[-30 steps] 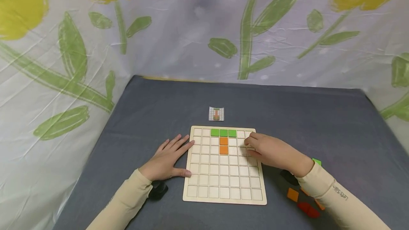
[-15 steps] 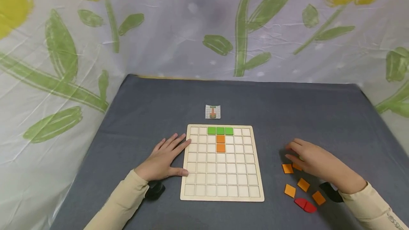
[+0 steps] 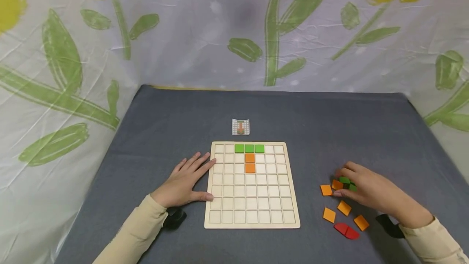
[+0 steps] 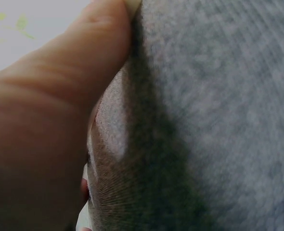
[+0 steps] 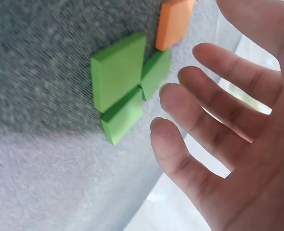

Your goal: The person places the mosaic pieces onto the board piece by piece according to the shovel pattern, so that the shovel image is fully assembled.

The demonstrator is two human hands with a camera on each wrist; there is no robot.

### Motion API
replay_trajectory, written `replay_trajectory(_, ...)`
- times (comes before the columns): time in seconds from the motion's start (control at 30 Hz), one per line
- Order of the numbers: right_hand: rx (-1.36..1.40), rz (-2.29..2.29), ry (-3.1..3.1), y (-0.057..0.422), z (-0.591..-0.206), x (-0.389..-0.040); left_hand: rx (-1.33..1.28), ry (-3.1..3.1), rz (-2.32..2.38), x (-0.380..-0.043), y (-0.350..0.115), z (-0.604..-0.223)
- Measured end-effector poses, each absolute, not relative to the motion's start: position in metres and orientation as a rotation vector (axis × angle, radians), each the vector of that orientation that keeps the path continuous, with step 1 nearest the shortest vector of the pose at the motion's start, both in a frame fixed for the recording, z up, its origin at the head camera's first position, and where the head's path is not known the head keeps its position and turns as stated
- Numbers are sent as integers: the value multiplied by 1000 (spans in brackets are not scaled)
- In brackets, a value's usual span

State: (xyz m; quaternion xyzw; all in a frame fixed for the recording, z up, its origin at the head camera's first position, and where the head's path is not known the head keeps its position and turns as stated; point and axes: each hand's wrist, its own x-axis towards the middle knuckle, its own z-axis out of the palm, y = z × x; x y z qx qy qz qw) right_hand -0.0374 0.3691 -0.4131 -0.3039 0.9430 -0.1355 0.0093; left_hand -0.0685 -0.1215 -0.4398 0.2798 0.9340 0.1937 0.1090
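Note:
My left hand (image 3: 183,184) lies spread beside the wooden grid board (image 3: 208,211), its thumb and fingertips on the left rim. Three green square tiles (image 3: 249,148) sit side by side in the top row of the grid. Below the middle one, two orange tiles (image 3: 250,163) form a column. Off to the right, my right hand (image 3: 373,188) hovers over a small group of green tiles (image 5: 118,72) with its fingers loosely bent. In the right wrist view its fingers (image 5: 173,147) stay apart from these tiles, and nothing is between them. An orange tile (image 5: 173,24) lies against the group.
Nearer to me on the right are several loose orange tiles (image 3: 329,215) and two red rounded pieces (image 3: 346,231). A small printed card (image 3: 240,127) with a grid picture lies behind the board. Grey cloth (image 3: 165,113) covers the table, with a flowered sheet (image 3: 198,31) hanging behind.
My right hand has moved from the board's right side out to the loose tiles, uncovering several of them. The left hand keeps its place at the board's edge. The head view has shifted slightly.

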Motion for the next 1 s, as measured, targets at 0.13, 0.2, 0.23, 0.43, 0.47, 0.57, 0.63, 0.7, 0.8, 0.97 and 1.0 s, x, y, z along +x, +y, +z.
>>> replay_trajectory(0.13,-1027,-396,2976,368,-418,-38,812,2754,555,-68,-122,-440)
replay_trajectory(0.2,-1050,-367,2994,367,-419,-38,812,2755,553,-69,-122,-440)
replay_trajectory(0.23,-1056,-354,3004,366,-420,-38,812,2754,554,-69,-122,-440)
replay_trajectory(0.43,-1106,-320,3058,366,-422,-38,818,2752,556,-69,-121,-440)
replay_trajectory(0.47,-1115,-322,3061,366,-422,-38,818,2752,555,-69,-121,-440)
replay_trajectory(0.57,-1127,-333,3064,365,-422,-39,817,2753,560,-69,-122,-440)
replay_trajectory(0.63,-1114,-342,3059,364,-421,-39,816,2751,561,-69,-122,-440)
replay_trajectory(0.7,-1085,-348,3053,363,-420,-40,816,2748,562,-69,-122,-440)
replay_trajectory(0.8,-1031,-337,3041,359,-416,-43,817,2744,563,-69,-121,-441)
replay_trajectory(0.97,-904,-318,2999,346,-408,-48,810,2735,566,-69,-121,-440)
replay_trajectory(1.0,-885,-329,2986,342,-407,-49,807,2733,565,-69,-121,-440)
